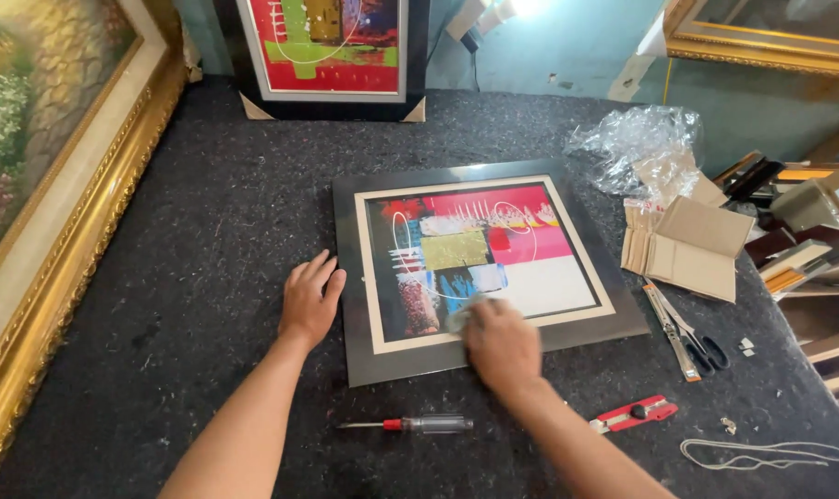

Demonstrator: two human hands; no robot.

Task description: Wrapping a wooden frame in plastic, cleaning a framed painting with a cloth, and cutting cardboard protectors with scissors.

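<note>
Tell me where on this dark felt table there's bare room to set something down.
Free felt: the wide strip between the gold-framed painting and the flat framed picture, and behind it up to the leaning picture. Crowded: right side, with cardboard corners, scissors, cutter, cord.

Work surface: a table point(207, 231) covered in dark grey speckled felt. Rear wall point(567, 55): teal, with a bright light patch at top centre. Large gold-framed paintings point(41, 185) lean at left and upper right. Stacked frame mouldings point(808, 249) occupy the right edge.
</note>
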